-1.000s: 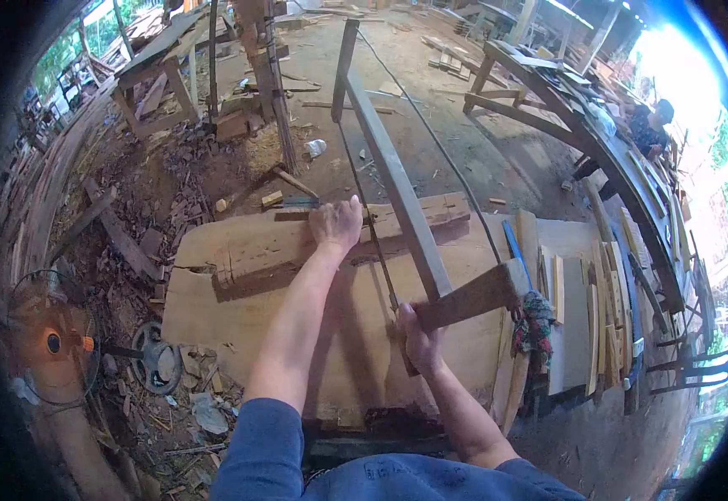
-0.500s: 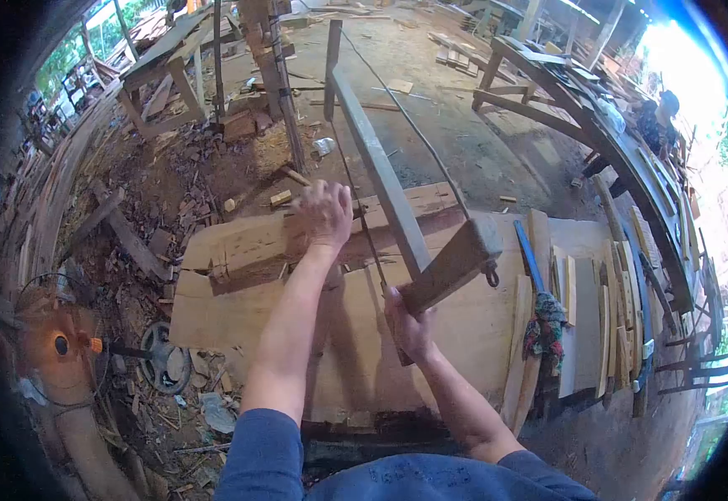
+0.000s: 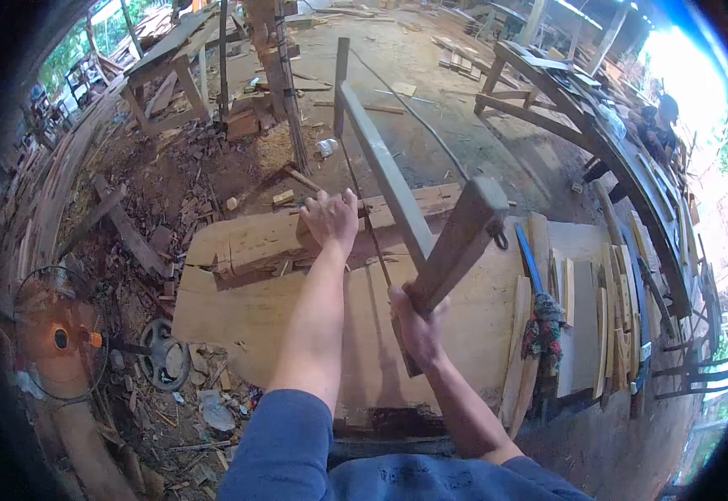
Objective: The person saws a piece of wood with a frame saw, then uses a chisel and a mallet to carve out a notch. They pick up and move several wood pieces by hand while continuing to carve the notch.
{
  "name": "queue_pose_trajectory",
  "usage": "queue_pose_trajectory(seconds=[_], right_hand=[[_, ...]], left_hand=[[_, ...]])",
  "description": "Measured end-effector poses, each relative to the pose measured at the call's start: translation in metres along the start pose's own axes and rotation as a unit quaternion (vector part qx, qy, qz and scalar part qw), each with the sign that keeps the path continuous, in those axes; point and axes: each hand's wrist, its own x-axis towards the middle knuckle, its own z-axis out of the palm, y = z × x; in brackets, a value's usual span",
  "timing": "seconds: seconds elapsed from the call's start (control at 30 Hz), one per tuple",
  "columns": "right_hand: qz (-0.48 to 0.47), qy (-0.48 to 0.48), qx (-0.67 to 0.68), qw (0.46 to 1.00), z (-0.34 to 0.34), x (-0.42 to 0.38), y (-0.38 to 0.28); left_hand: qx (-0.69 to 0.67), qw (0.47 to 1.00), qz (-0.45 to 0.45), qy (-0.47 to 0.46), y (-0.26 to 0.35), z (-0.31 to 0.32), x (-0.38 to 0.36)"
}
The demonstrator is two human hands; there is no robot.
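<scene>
A wooden frame saw stands upright across a thick wooden beam, its thin blade running beside my left hand. The beam lies on a wide wooden plank. My right hand is wrapped round the saw's near end piece, low by the blade. On top of the beam, just left of the blade, my left hand presses down with its fingers bent and apart. Whether the blade is inside a cut is hidden by the hand.
Wood strips, a blue bar and a knotted cloth lie at the right. A fan and a handwheel are at the left. Behind a long bench is a person.
My right hand and the saw's near end have moved slightly down and right, with the end piece now more upright. My left hand stays on the beam.
</scene>
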Motion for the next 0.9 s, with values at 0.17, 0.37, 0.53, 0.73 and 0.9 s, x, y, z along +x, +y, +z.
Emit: queue_pose_trajectory(seconds=[0.17, 0.37, 0.53, 0.73, 0.9], right_hand=[[0.124, 0.003, 0.041, 0.991, -0.022, -0.054, 0.005], [0.207, 0.054, 0.166, 0.963, -0.003, -0.017, -0.038], [0.108, 0.017, 0.074, 0.991, -0.024, -0.010, -0.040], [0.137, 0.008, 0.062, 0.989, -0.036, -0.051, -0.042], [0.029, -0.022, 0.052, 0.998, 0.002, 0.055, 0.000]], left_hand=[[-0.031, 0.999, 0.006, 0.024, -0.001, 0.006, -0.009], [-0.043, 0.994, 0.070, 0.072, -0.006, 0.006, -0.005], [-0.031, 0.996, 0.056, 0.069, -0.002, 0.006, -0.009], [-0.011, 0.990, 0.050, 0.129, -0.004, 0.014, -0.008], [-0.027, 0.993, 0.053, 0.098, -0.005, 0.009, -0.006]])
